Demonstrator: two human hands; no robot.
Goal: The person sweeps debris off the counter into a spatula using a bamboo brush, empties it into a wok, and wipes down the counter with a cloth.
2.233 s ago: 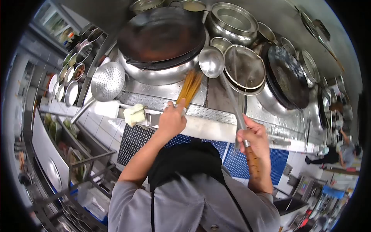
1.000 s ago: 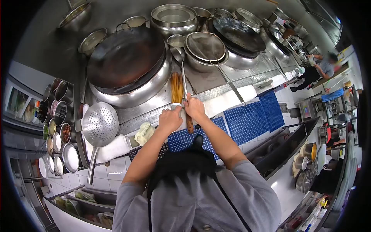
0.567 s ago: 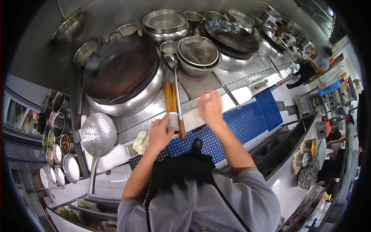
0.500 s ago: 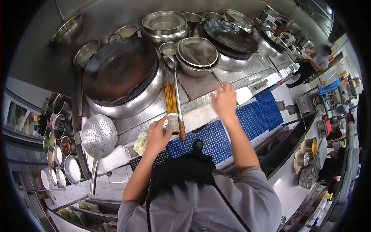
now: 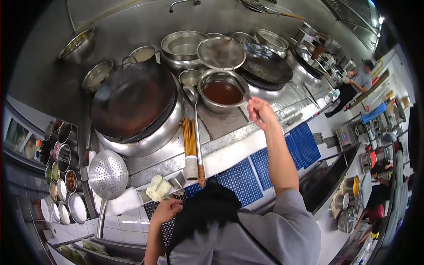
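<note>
My right hand is closed around the handle of a round mesh strainer. The strainer is raised over the far side of a steel bowl that holds reddish-brown liquid. My left hand hangs low by the black apron, fingers curled in, with nothing seen in it. Just beyond it lies a pale crumpled cloth. A bamboo wok brush and a long-handled ladle rest side by side on the counter, handles toward me.
A large dark wok sits on the left burner, another wok to the right. A perforated skimmer stands at the left front. Steel pots line the back. At far right a person stands along the line.
The strainer has been lifted off the bowl by my right hand, uncovering the liquid. My left hand has left the brush handle and drawn back toward my body. The view has shifted.
</note>
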